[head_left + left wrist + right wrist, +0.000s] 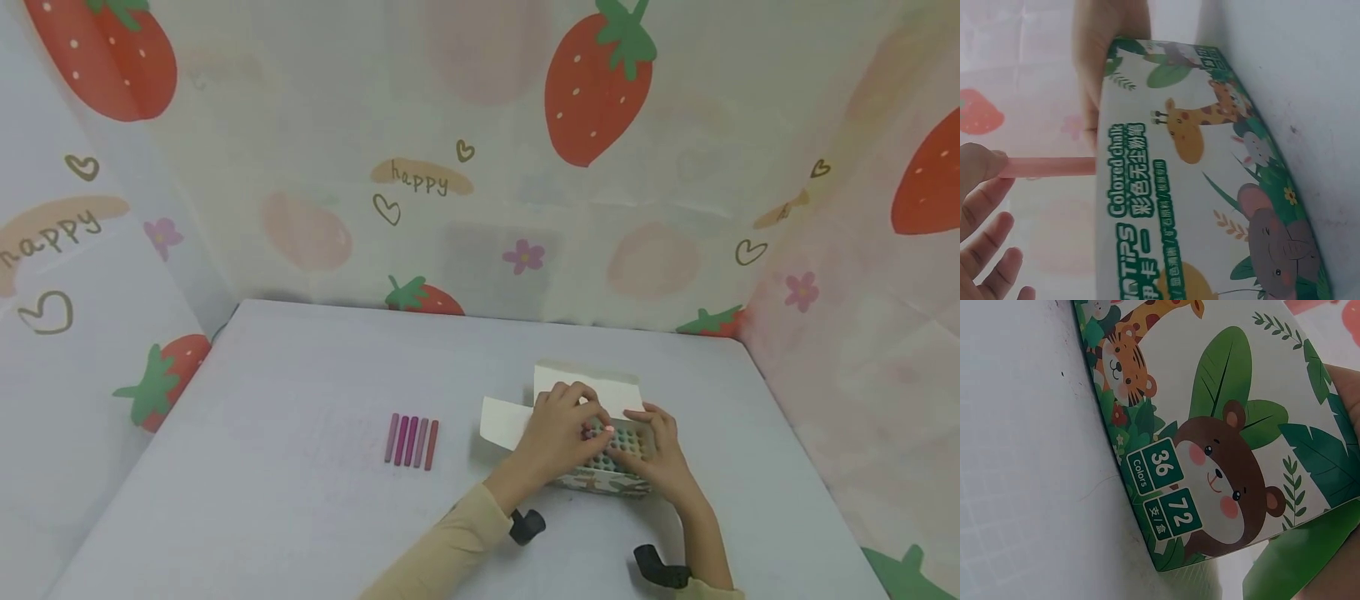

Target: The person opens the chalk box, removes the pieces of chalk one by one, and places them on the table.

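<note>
An open chalk box [603, 481] with animal drawings stands on the table, its inside filled with upright chalk sticks [626, 442] of many colours. My left hand [551, 429] is over the box's left part; its thumb and index finger pinch a pink chalk stick [1050, 167], which stands upright with its lower end hidden behind the box wall. My right hand [667, 458] grips the box's right end, thumb by the near rim and fingers toward the back. In the right wrist view, the box's printed front [1229, 444] covers most of that hand.
Several pink, purple and red chalk sticks [408, 442] lie side by side on the white table [262, 467], left of the box. The box's white lid [588, 383] is folded up at the back, and a side flap [504, 422] sticks out left. A strawberry-print curtain [337, 125] surrounds the table.
</note>
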Demonstrator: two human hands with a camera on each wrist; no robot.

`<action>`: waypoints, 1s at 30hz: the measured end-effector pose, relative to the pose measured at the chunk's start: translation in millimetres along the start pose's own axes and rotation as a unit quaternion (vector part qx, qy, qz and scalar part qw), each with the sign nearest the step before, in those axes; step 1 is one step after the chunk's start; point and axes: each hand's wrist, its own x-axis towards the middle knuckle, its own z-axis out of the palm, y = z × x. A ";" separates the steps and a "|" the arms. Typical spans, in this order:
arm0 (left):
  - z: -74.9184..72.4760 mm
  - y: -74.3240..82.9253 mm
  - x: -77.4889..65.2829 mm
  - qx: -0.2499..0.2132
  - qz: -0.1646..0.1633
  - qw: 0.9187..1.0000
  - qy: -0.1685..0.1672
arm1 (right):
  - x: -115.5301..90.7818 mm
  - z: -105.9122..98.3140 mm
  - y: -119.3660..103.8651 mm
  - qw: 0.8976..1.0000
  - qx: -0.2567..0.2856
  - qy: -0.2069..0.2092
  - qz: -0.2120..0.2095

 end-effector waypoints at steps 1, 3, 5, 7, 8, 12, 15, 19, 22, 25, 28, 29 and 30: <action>-2.2 -0.1 -1.0 -0.011 -0.003 1.000 0.005 | 0.1 0.2 0.2 1.000 0.000 -0.001 0.001; -6.3 -1.0 -3.2 -0.036 -0.007 0.999 0.018 | 0.5 0.3 0.4 1.000 0.000 -0.002 0.003; -11.1 -2.3 -5.3 -0.058 -0.009 0.998 0.032 | 0.8 0.4 0.9 1.000 -0.002 -0.002 0.004; -16.8 -3.3 -7.1 -0.072 -0.015 0.996 0.043 | 1.2 0.3 1.4 1.000 -0.003 -0.001 0.004; -19.1 -4.2 -7.9 -0.078 -0.019 0.996 0.047 | 1.2 0.3 1.6 1.000 -0.003 -0.001 0.004; -30.7 -6.9 -11.1 -0.102 -0.039 0.992 0.062 | 1.2 0.3 1.8 1.000 -0.003 0.000 0.003; -37.8 -9.7 -14.3 -0.119 -0.056 0.988 0.076 | 1.0 0.4 2.0 1.000 -0.002 -0.001 0.002; -42.7 -16.9 -19.9 -0.138 -0.069 0.984 0.093 | 0.9 0.9 2.4 1.000 -0.002 -0.001 0.002; -45.8 -24.5 -25.5 -0.156 -0.082 0.979 0.098 | 0.8 1.4 2.8 1.000 -0.001 -0.001 0.000; -50.6 -32.7 -31.6 -0.171 -0.100 0.975 0.099 | 0.4 1.7 2.7 1.000 0.002 -0.002 -0.003; -57.1 -40.7 -36.7 -0.176 -0.110 0.973 0.103 | 0.2 1.4 2.3 1.000 0.004 -0.003 -0.002; -59.4 -43.2 -38.2 -0.177 -0.113 0.972 0.107 | 0.3 1.3 2.3 1.000 0.002 -0.002 -0.002; -61.6 -45.9 -39.7 -0.176 -0.114 0.971 0.111 | 0.5 1.3 2.0 1.000 0.003 -0.002 -0.002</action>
